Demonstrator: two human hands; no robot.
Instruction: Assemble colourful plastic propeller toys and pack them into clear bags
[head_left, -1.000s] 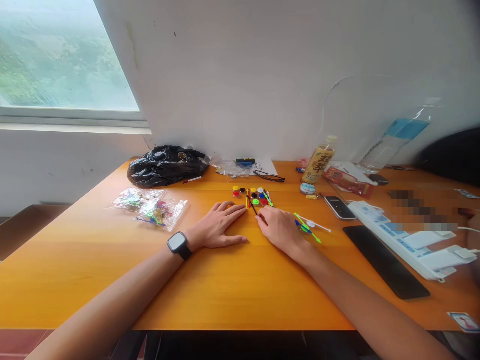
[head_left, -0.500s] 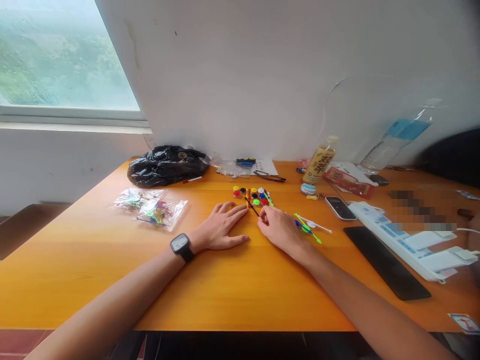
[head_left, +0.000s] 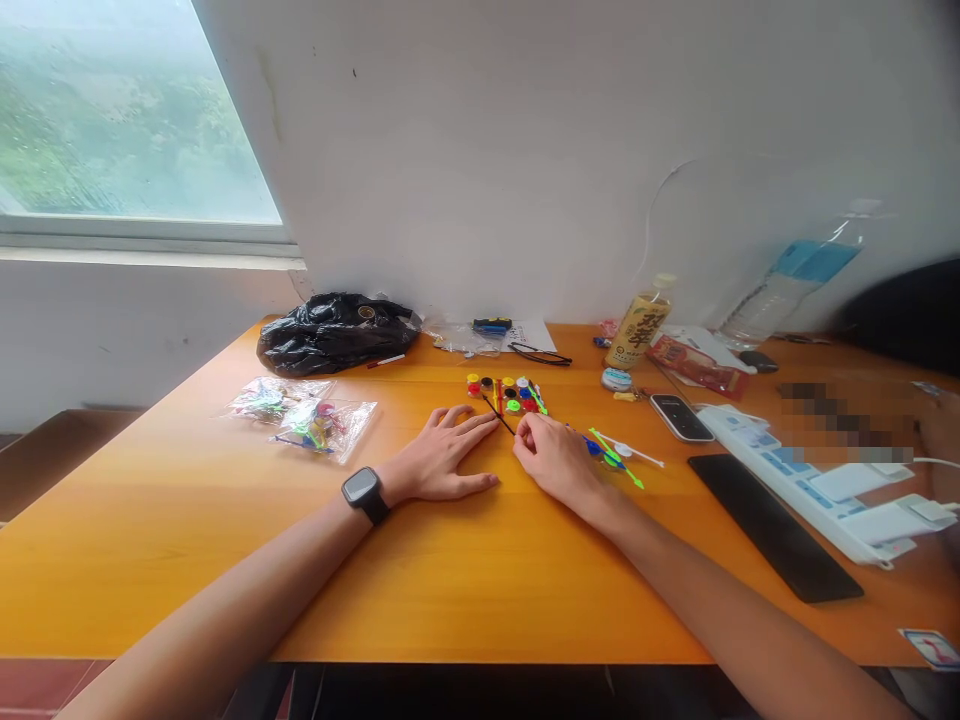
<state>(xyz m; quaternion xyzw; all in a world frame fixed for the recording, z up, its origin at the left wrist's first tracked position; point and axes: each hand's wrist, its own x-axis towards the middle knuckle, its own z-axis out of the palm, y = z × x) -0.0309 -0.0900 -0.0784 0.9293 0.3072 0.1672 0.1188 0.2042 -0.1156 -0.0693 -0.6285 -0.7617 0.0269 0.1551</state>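
My left hand (head_left: 442,457) lies flat on the table with its fingers spread, a watch on the wrist. Its fingertips reach the near side of a group of small round coloured discs (head_left: 513,407). Between thumb and bent fingers, my right hand (head_left: 553,458) pinches the near end of a thin black plastic stick (head_left: 501,415), which slants away toward the discs. Yellow and red sticks (head_left: 499,393) lie among the discs. To the right of my right hand rest green, white and blue arrow-shaped plastic pieces (head_left: 618,458), the blue one partly hidden by the hand.
Clear bags of small parts (head_left: 319,422) lie at left, before a black plastic bag (head_left: 337,335). Glasses (head_left: 540,354) lie at the back. On the right are a drink bottle (head_left: 637,325), a phone (head_left: 681,417), a white power strip (head_left: 787,480) and a black slab (head_left: 776,525).
My right hand has shifted slightly left, and the black stick's far end now points further left. More of the blue piece shows beside that hand. My left hand stays put.
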